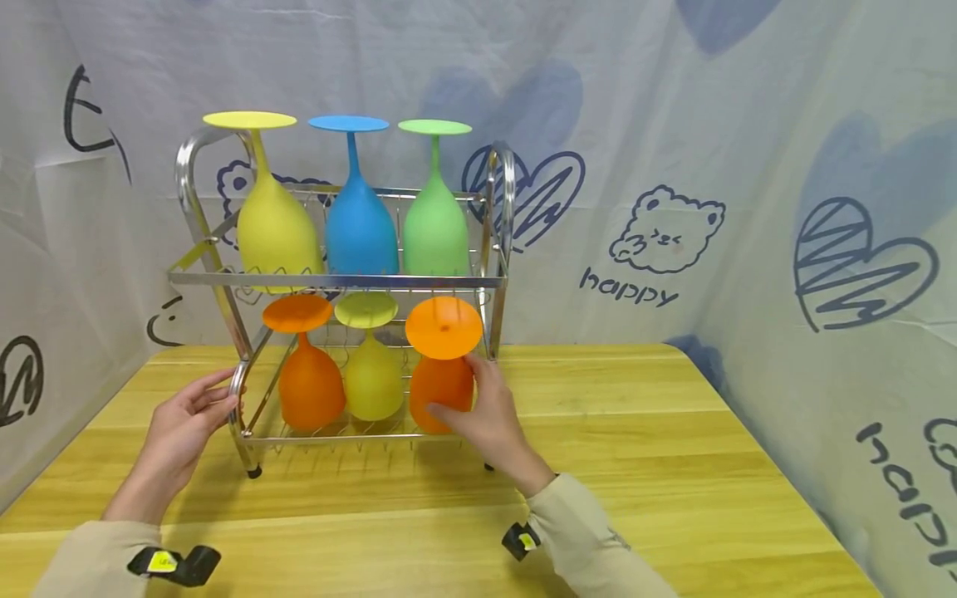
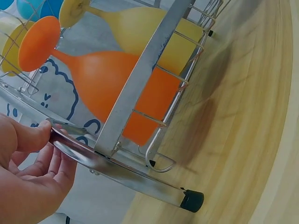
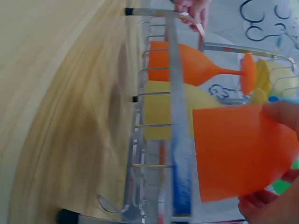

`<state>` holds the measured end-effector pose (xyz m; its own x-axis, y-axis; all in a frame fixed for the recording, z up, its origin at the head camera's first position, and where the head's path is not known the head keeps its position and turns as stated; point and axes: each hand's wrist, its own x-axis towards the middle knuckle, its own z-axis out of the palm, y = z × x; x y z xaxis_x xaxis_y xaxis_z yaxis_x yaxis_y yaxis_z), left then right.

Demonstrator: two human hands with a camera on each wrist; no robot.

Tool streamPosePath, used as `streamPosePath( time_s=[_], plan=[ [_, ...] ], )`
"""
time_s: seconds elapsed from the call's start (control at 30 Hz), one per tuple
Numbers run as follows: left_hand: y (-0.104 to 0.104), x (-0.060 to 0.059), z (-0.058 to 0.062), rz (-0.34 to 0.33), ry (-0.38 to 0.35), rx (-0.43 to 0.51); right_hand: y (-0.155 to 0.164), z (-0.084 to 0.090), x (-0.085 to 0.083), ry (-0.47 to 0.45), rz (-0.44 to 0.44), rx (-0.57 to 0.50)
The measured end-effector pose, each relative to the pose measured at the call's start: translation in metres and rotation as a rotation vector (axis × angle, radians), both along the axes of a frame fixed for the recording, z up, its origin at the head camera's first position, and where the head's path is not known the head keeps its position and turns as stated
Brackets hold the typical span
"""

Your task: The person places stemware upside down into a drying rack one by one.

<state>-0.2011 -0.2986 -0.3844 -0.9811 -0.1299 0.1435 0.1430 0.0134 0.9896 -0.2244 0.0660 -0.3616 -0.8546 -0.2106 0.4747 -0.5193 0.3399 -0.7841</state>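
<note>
Gripping an upside-down orange goblet (image 1: 442, 378) by its bowl, the right hand (image 1: 488, 415) holds it at the right end of the lower shelf of a two-tier metal rack (image 1: 340, 281) on a wooden table (image 1: 635, 465). The left hand (image 1: 183, 428) pinches the rack's left front leg.

Orange goblet (image 1: 441, 365) upside down, tilted, at the metal rack's (image 1: 336, 281) lower right front
</note>
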Motion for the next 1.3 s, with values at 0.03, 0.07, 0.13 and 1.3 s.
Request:
streamPosePath(
  time_s=[0.03,0.07,0.13,1.3],
  plan=[
    [0.000,0.000,0.000,0.005,-0.002,-0.010,-0.002,-0.002,-0.001,0.001,-0.022,0.009],
    [0.001,0.000,0.000,0.010,-0.003,-0.019,-0.005,-0.004,-0.002,0.002,-0.041,0.014],
    [0.001,0.000,0.000,0.012,-0.001,-0.011,-0.010,-0.007,-0.005,0.007,-0.064,0.012],
    [0.002,0.001,-0.001,0.026,0.006,0.007,-0.055,-0.031,-0.053,-0.153,-0.415,0.135]
  ],
)
